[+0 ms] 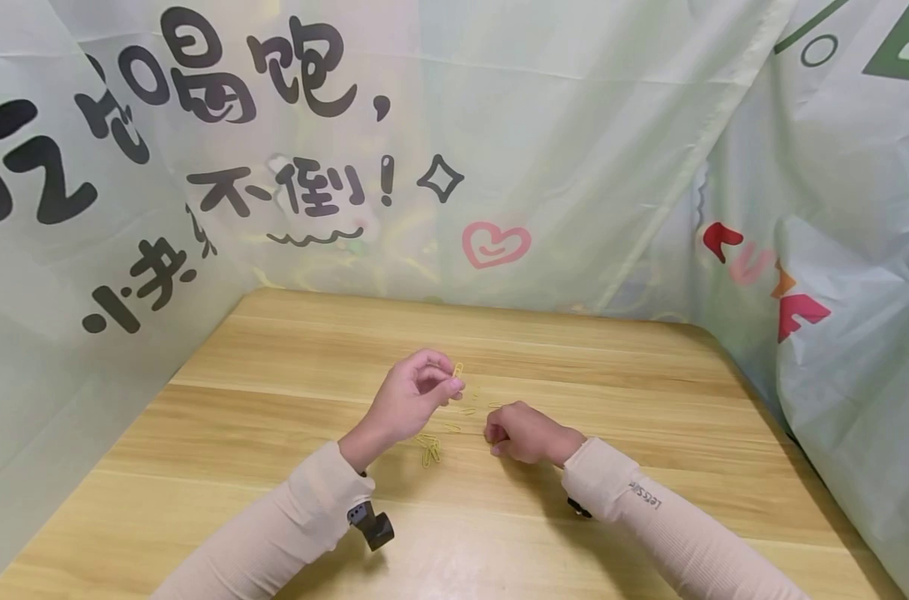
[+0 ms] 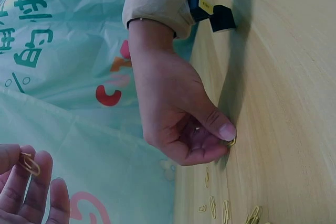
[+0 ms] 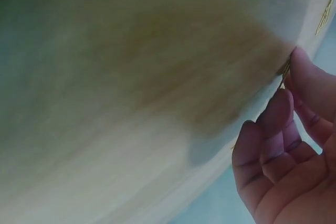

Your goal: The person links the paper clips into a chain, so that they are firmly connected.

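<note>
My left hand (image 1: pixel 405 402) pinches a yellow paper clip (image 1: pixel 458 370) upright between thumb and fingers, raised above the table. That clip (image 2: pixel 31 165) also shows in the left wrist view, its loops turned to the camera. To the right, my right hand (image 1: pixel 527 433) is down at the tabletop with its fingers curled. Its thumb and fingertip grip another paper clip (image 2: pixel 232 141), seen edge-on in the right wrist view (image 3: pixel 286 71) and mostly covered by the fingers. Beneath the left hand lies a small pile of yellow paper clips (image 1: pixel 430 452).
Several loose clips, among them one paper clip (image 1: pixel 468 411) between the hands, lie scattered on the wooden table (image 1: pixel 274 358). Printed curtains (image 1: pixel 574 150) hang behind the table and along both sides. A wrist camera (image 1: pixel 372 525) sticks out below the left sleeve.
</note>
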`<state>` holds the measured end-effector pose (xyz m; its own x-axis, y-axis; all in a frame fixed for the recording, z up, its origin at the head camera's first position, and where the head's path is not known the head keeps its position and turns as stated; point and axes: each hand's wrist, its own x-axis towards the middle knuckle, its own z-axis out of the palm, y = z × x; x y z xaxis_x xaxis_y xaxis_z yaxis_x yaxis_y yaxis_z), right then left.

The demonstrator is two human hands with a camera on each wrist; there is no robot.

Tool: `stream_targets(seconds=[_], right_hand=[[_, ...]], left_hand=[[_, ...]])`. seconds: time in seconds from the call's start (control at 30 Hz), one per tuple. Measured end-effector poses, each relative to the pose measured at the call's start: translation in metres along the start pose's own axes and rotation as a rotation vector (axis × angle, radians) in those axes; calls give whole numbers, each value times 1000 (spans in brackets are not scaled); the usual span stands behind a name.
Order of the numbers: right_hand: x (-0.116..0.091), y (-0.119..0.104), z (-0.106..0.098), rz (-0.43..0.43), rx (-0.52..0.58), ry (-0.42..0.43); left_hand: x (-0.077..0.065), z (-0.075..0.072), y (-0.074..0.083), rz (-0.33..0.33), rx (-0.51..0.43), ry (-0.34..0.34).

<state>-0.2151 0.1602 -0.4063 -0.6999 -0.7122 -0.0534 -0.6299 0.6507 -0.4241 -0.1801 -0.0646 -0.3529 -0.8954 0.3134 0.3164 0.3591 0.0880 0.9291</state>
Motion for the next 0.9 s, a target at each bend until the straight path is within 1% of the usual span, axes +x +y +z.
stream_targets(seconds=[0.27,0.4,0.5,0.6,0.7,0.77,0.83,0.9], right_hand=[[-2,-2,2,30,-76,-40],[-3,-3,2,84,-109,-75],[-5,-4,0,114,-99,-79],[-6,-4,-3,96,-45,-29],[-6,-3,-7,40,14,66],[-6,-4,-10,23,52,127],[-6,-7,-13,15,94,174],[-7,-11,-17,18,143,202]], left_hand=[[-1,-1,0,-47,-24,1],[-1,-1,0,-58,-24,6],[0,-2,0,-63,-25,10],[0,-3,-1,-70,-27,10],[0,-3,-2,-77,-26,10],[0,-3,-3,-83,-27,8],[0,-3,-4,-88,-30,7],[0,-3,-4,-92,-33,5]])
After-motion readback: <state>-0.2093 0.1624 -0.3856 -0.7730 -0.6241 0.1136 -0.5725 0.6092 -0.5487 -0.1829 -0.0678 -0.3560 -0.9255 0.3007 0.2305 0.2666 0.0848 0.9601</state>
